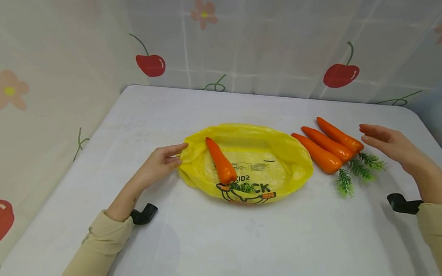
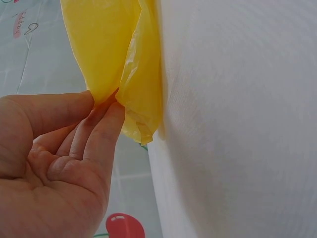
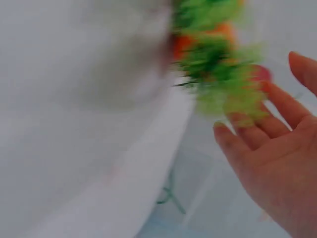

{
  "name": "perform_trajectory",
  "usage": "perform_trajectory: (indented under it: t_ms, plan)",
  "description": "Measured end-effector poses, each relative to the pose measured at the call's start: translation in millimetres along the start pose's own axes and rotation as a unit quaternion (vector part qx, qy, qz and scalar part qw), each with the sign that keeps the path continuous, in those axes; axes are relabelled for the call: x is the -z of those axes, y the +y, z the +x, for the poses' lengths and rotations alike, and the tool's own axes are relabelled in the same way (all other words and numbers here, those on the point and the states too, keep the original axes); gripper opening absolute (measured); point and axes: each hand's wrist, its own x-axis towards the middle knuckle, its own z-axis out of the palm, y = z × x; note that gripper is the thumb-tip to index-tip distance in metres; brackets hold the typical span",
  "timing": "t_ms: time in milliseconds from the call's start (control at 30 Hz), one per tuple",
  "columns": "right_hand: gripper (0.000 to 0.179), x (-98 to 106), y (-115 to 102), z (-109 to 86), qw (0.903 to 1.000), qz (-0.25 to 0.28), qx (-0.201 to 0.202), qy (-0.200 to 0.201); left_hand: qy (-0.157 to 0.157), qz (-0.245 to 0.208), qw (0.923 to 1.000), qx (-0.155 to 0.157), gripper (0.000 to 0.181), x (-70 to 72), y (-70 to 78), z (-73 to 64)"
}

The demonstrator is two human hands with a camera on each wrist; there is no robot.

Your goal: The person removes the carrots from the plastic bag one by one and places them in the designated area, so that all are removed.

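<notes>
A yellow plastic bag lies with its mouth spread wide on the table. One toy carrot rests inside it, its green leaves near the front rim. My left hand pinches the bag's left edge between thumb and fingers; the left wrist view shows the yellow film gathered at the fingertips. To the right of the bag, three more orange carrots lie side by side, leaves toward the front right. Beside them hovers my right hand, fingers spread and holding nothing, near blurred green leaves in the right wrist view.
A white cloth covers the table. Behind it hangs a pale curtain printed with cherries and flowers, which continues along the left side. Black wrist mounts are strapped below both hands.
</notes>
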Motion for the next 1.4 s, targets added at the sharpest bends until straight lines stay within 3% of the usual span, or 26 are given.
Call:
perform_trajectory:
  t_ms: [100, 233, 367, 467, 633, 800, 1033, 1400]
  plan:
    - [0.063, 3.6, -20.4, -7.8, 0.9988, -0.011, 0.013, 0.046, 0.001, -0.001, 1.0, 0.0, 0.044, 0.6, -0.3, 0.7]
    - [0.054, -3.7, -58.7, -19.8, 0.9926, 0.02, 0.039, 0.113, 0.001, -0.002, 1.0, -0.002, 0.045, 1.1, 0.1, 0.4]
    - [0.046, -27.0, -102.2, -25.5, 0.9828, 0.051, 0.086, 0.155, -0.001, -0.006, 1.0, 0.0, 0.045, 0.8, 1.4, 0.3]
    - [0.043, -50.4, -129.9, -24.9, 0.9752, 0.071, 0.136, 0.159, -0.002, -0.007, 1.0, 0.001, 0.045, 0.3, 1.7, 0.5]
    - [0.04, -92.7, -163.7, -20.1, 0.9686, 0.094, 0.192, 0.126, -0.003, -0.006, 1.0, 0.001, 0.045, -0.5, 0.8, 0.5]
    - [0.038, -127.6, -177.6, -8.2, 0.9686, 0.074, 0.225, 0.076, -0.002, -0.003, 1.0, 0.001, 0.045, -1.4, -0.7, 1.7]
    - [0.041, -169.8, -184.6, 2.4, 0.9714, 0.068, 0.227, -0.004, -0.002, -0.003, 1.0, 0.001, 0.045, -0.3, -1.8, 1.4]
    - [0.061, -222.6, -191.6, 9.3, 0.9733, 0.008, 0.215, -0.08, -0.002, 0.0, 1.0, 0.003, 0.045, -0.4, -0.1, 1.1]
